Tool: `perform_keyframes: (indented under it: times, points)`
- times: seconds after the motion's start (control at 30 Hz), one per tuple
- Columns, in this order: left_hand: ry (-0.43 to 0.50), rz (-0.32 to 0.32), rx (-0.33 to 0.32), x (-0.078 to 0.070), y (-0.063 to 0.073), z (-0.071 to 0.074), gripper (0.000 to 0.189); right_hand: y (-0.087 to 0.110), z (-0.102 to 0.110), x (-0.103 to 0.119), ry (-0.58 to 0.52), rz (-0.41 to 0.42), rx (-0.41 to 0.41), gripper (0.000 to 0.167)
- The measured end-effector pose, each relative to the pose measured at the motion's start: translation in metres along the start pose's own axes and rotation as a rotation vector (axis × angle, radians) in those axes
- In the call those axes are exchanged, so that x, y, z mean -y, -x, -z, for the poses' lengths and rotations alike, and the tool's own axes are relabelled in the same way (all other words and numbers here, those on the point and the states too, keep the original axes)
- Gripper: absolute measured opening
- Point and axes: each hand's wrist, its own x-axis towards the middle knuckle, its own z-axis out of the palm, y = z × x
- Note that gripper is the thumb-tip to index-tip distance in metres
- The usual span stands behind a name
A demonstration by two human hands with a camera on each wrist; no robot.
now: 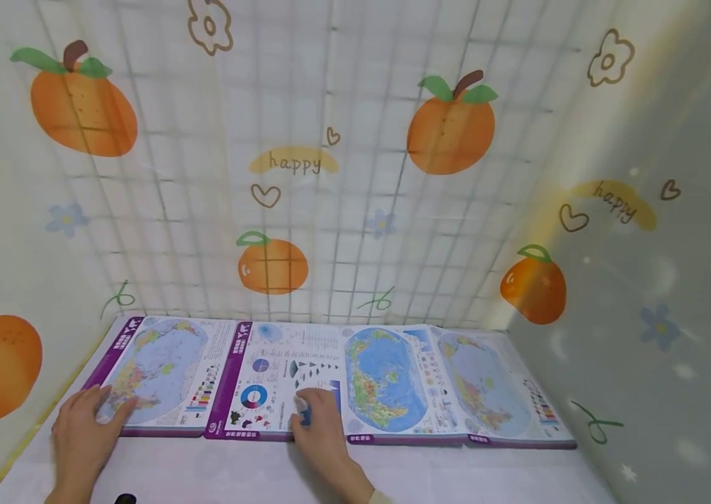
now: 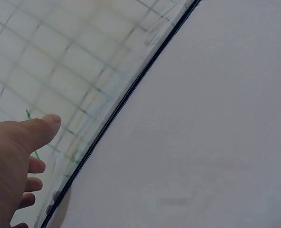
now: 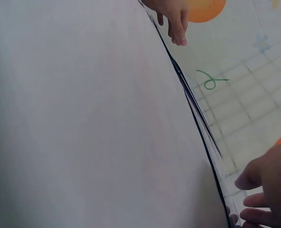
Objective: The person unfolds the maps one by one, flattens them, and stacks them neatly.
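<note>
Printed world map sheets lie in a row on the white table. My left hand (image 1: 84, 427) rests on the lower left corner of the leftmost map sheet (image 1: 166, 357), fingers spread over its purple edge. My right hand (image 1: 323, 430) lies at the lower edge of the chart sheet (image 1: 267, 378) with a blue ring diagram. A small blue and white patch shows between its thumb and index finger; I cannot tell whether it is print. In the wrist views, the left hand (image 2: 12, 166) and right hand (image 3: 268, 187) have thumb and fingers apart, beside the sheets' dark edge.
To the right lie a blue relief map (image 1: 387, 378) and a paler map (image 1: 487, 385). A curtain (image 1: 355, 210) printed with oranges hangs over a wire grid behind them. A small dark object (image 1: 125, 499) shows at the table's front.
</note>
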Motion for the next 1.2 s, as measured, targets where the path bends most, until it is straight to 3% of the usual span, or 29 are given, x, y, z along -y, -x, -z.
perform_keyframes:
  times: [0.37, 0.7, 0.87, 1.2]
  points:
    - [-0.058, 0.049, -0.045, 0.01, -0.002, 0.005, 0.06, -0.005, -0.024, 0.019, 0.025, 0.056, 0.019, 0.038]
    - [-0.088, 0.16, 0.032, 0.014, -0.004, 0.009, 0.06, -0.009, -0.043, 0.038, 0.03, 0.129, 0.085, 0.053]
    - [-0.104, 0.194, -0.002, 0.015, -0.005, 0.014, 0.057, -0.012, -0.058, 0.053, 0.096, 0.207, 0.11, 0.06]
    - [-0.145, 0.232, -0.035, 0.014, 0.0, 0.019, 0.057, -0.006, -0.087, 0.073, 0.181, 0.149, 0.247, 0.085]
